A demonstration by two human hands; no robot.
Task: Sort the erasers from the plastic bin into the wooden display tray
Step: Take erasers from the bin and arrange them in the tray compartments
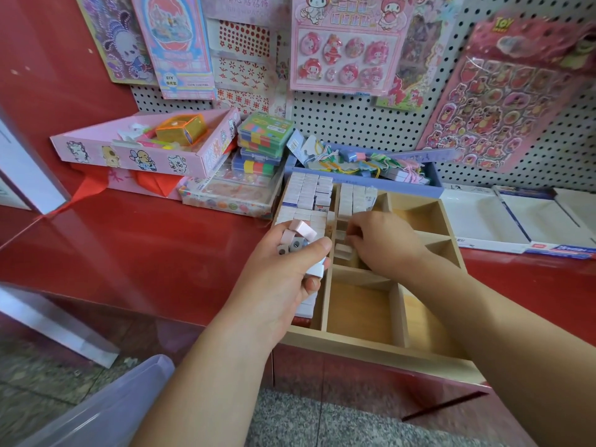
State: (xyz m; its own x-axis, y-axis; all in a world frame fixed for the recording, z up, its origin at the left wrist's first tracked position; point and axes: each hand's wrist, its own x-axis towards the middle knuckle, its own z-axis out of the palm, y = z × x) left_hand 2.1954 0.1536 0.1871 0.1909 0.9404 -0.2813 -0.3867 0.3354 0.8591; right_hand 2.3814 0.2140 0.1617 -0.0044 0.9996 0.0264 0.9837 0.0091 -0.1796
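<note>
A wooden display tray (pixel 361 345) with several compartments sits on the red counter. Its far left compartment is packed with rows of white erasers (pixel 308 193), and more erasers (pixel 354 196) stand in the compartment beside it. My left hand (pixel 283 272) hovers over the tray's left side, shut on a handful of pink and white erasers (pixel 301 237). My right hand (pixel 382 241) reaches into a middle compartment, fingertips pinched on one eraser (pixel 343 250). A corner of the clear plastic bin (pixel 106 411) shows at the bottom left.
A pink box (pixel 135 156) of small items, stacked colourful cases (pixel 263 140) and a blue box (pixel 371 175) of tags stand behind the tray. White trays (pixel 516 217) lie to the right. Sticker packs hang on the pegboard (pixel 354 121).
</note>
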